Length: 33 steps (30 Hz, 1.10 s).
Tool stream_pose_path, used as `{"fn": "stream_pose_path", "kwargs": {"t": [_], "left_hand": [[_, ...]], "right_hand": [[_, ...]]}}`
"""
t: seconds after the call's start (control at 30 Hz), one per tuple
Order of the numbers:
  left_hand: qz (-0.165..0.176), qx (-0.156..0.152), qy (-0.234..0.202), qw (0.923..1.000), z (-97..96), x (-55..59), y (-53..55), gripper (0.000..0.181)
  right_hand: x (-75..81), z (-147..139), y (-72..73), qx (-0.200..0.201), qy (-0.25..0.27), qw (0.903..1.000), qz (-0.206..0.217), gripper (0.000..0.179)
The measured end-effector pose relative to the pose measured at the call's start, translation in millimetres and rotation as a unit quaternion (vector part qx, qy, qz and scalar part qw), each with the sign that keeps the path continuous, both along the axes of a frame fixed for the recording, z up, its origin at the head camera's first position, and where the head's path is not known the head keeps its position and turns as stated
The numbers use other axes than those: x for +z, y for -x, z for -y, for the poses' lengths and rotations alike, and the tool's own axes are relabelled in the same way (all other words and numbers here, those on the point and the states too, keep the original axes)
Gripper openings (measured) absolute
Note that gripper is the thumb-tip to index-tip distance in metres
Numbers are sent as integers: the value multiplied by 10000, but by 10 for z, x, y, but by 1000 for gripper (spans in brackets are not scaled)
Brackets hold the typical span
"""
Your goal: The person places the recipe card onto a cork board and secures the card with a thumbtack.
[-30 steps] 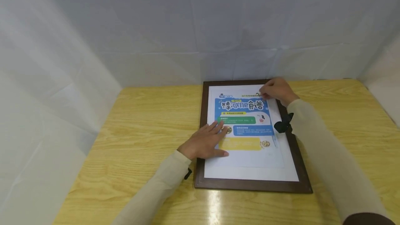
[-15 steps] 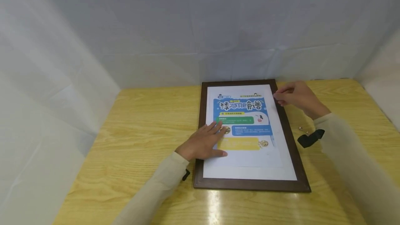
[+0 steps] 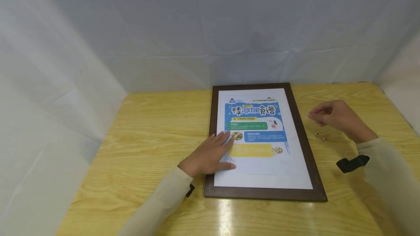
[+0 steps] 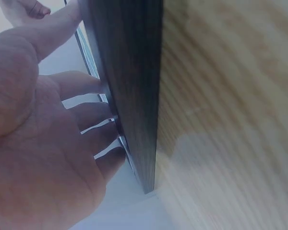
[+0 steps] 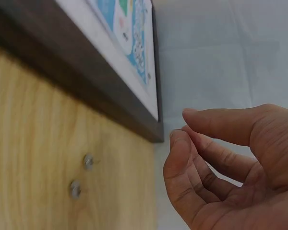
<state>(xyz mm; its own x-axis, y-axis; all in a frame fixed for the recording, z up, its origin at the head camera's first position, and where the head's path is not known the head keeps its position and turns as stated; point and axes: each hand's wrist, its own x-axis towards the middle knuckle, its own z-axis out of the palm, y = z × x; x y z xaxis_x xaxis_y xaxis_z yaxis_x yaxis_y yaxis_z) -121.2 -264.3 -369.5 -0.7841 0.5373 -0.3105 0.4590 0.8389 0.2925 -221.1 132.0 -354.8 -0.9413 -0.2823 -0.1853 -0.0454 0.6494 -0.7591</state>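
A brown-framed white board (image 3: 262, 182) lies on the table with a printed poster (image 3: 259, 149) on it. My left hand (image 3: 211, 153) rests on the board's left side, fingers spread over the poster's edge. Seen in the left wrist view, the straight fingers (image 4: 97, 117) reach over the dark frame (image 4: 129, 81). To the right of the board hovers my right hand (image 3: 339, 118), fingers loosely curled, with nothing between thumb and forefinger in the right wrist view. Below its fingertips lie two silver thumbtacks (image 5: 88, 161). Another thumbtack (image 3: 269, 98) sits at the poster's upper right corner.
The wooden table (image 3: 157, 134) carries the board near its back edge. A pale sheet (image 3: 164, 70) hangs behind and at both sides. Black straps (image 3: 352, 164) sit at the wrists.
My right hand has left the poster's upper right corner and moved right and down toward the two thumbtacks, leaving a thumbtack in view at that corner. The left hand has slid slightly down.
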Motion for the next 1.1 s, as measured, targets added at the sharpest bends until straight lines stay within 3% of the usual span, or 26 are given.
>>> {"fn": "stream_pose_path", "kwargs": {"t": [0.33,0.53,1.1], "left_hand": [[-33,71,-122,9999,64,1,-135,84],[-50,102,-109,9999,84,-7,-177,84],[-51,150,-184,9997,114,-7,-226,82]], "right_hand": [[-216,-225,-81,176,-546,9982,198,47],[-331,-288,-91,186,-691,9972,230,40],[-405,-207,-118,263,-687,9973,-21,21]]}}
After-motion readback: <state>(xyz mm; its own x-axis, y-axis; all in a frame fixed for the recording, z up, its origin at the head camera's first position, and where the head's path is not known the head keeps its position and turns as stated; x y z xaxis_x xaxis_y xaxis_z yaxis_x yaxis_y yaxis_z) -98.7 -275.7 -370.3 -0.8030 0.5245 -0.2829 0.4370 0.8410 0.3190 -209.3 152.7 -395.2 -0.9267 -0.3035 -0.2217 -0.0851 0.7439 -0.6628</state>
